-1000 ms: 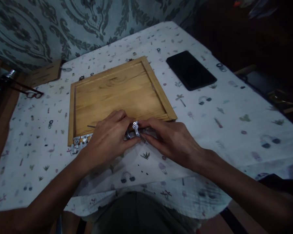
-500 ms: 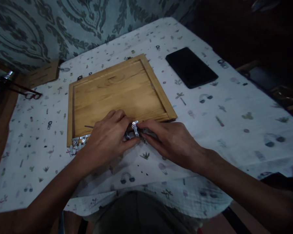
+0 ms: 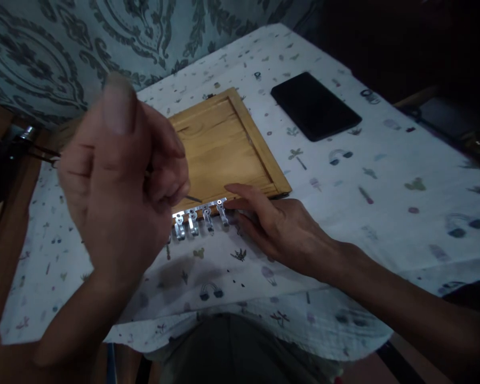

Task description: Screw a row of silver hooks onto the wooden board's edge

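Note:
My left hand [image 3: 120, 176] is lifted close to the camera, fingers curled in, and it hides the left half of the wooden board [image 3: 228, 144]. Whether it holds anything is hidden; a thin dark pin [image 3: 193, 199] shows just beyond its fingers. My right hand [image 3: 272, 224] rests on the cloth with its fingers stretched out, fingertips against the board's near edge beside a row of small metal hooks [image 3: 200, 217] fixed along that edge.
A black phone [image 3: 315, 105] lies flat at the back right of the printed white tablecloth [image 3: 384, 202]. Red-framed glasses [image 3: 44, 154] and a dark metal object [image 3: 12, 149] sit at the far left. A patterned wall stands behind.
My left hand has left the hooks and risen up toward the camera. The row of metal hooks is uncovered. My right hand stays at the board's near edge.

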A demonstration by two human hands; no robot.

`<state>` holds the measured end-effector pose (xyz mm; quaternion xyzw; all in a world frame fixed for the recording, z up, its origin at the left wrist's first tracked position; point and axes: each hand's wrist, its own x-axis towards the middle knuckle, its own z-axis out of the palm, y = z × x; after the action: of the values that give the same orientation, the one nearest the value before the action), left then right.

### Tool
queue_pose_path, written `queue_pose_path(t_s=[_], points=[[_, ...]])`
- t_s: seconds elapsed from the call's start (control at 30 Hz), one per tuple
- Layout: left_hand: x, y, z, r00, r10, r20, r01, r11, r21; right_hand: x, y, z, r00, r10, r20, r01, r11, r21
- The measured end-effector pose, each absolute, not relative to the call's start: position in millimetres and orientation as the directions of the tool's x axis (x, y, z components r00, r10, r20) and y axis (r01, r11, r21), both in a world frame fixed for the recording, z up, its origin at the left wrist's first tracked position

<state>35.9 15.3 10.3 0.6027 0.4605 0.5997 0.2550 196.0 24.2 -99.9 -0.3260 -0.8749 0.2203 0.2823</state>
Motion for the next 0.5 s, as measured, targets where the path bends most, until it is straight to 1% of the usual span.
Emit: queue_pose_path(t_s=[0.1, 0.2, 0.27, 0.4, 0.43, 0.5], points=[[43, 18, 3, -0.218, 0.856, 0.468, 0.255, -0.413, 0.874, 196, 24, -101, -0.632, 0.689, 0.355, 0.444, 0.698, -0.562], [44, 17, -4, -0.273, 0.872, 0.406, 0.300, -0.324, 0.897, 196, 23, -100, -0.631, 0.690, 0.355, 0.446, 0.697, -0.561], [44, 16, -7, -0.265, 0.888, 0.377, 0.276, -0.305, 0.912, 196, 23, -100, -0.631, 0.688, 0.358, 0.438, 0.697, -0.568], [45, 19, -13, -0.202, 0.913, 0.355, 0.141, -0.331, 0.933, 196, 24, -99, -0.632, 0.688, 0.358, 0.438, 0.697, -0.567], [46, 20, -14, -0.201, 0.917, 0.345, 0.137, -0.323, 0.937, 196, 24, -99, -0.633, 0.689, 0.353, 0.442, 0.696, -0.566], [47, 21, -15, -0.223, 0.919, 0.324, 0.183, -0.287, 0.940, 195, 24, -98, -0.636, 0.689, 0.348, 0.441, 0.695, -0.568]])
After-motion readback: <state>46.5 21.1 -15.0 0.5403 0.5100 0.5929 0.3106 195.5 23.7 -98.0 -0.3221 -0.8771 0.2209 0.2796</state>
